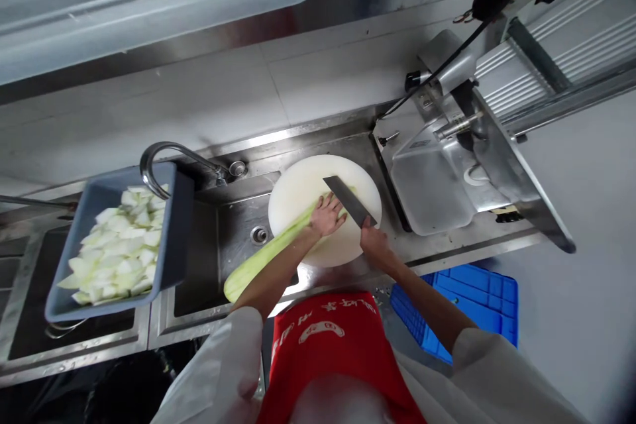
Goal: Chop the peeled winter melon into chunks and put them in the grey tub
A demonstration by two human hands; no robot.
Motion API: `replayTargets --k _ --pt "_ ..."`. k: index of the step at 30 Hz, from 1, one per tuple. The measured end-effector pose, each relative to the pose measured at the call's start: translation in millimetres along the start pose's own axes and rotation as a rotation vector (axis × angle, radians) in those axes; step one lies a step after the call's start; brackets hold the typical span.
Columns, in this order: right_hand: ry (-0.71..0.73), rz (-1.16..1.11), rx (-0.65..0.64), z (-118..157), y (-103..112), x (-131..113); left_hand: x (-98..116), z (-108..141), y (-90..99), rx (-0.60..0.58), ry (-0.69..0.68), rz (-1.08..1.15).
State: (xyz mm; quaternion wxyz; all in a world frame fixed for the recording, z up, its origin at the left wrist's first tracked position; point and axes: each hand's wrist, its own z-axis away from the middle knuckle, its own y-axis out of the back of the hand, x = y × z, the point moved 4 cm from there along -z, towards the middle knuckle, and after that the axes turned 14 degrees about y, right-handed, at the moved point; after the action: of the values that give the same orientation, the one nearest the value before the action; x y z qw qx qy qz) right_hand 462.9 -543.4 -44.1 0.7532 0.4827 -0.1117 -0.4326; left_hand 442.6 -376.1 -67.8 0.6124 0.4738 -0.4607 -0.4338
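A long pale green vegetable [253,269] lies diagonally, its upper part on a round white cutting board [298,179] and its lower end out over the sink. My left hand [326,215] rests on the vegetable with its fingers spread. In my right hand [375,243] is the handle of a cleaver [348,199]. The blade slants up and left across the board, just right of my left fingertips, over the far end of the vegetable. Whether the blade touches the vegetable is hard to tell.
A grey tub [166,238] of cut pale pieces stands at the left beside a curved faucet [173,146]. A metal slicing machine [432,192] is right of the board. Below it on the floor sits a blue crate [477,298]. A shelf edge [223,26] crosses above.
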Motion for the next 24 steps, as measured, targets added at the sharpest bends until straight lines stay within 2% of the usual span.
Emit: replayTargets --k 4,7,9,12,16,18,20,24 --pt "-0.021 -0.051 -0.003 -26 18 15 2 -7 -2.3 -0.027 -0.001 0.016" --pt "0.033 -0.094 -0.021 -55 39 26 3 -13 -2.6 -0.052 -0.019 0.031" --pt "0.087 -0.101 -0.028 -64 49 28 4 -16 -1.6 -0.065 -0.009 0.034" --pt "0.085 -0.047 -0.034 -51 50 23 5 -18 0.8 -0.072 0.005 0.036" --pt "0.013 -0.011 -0.041 -14 36 9 7 -19 2.2 -0.063 -0.024 0.053" --pt "-0.001 -0.010 -0.042 -5 32 5 6 -19 1.2 -0.059 -0.030 0.063" --pt "-0.002 -0.020 -0.057 -8 31 5 6 -20 -0.2 -0.056 -0.029 0.071" --pt "-0.010 -0.026 -0.076 -36 37 12 6 -19 -0.6 -0.062 -0.035 0.090"
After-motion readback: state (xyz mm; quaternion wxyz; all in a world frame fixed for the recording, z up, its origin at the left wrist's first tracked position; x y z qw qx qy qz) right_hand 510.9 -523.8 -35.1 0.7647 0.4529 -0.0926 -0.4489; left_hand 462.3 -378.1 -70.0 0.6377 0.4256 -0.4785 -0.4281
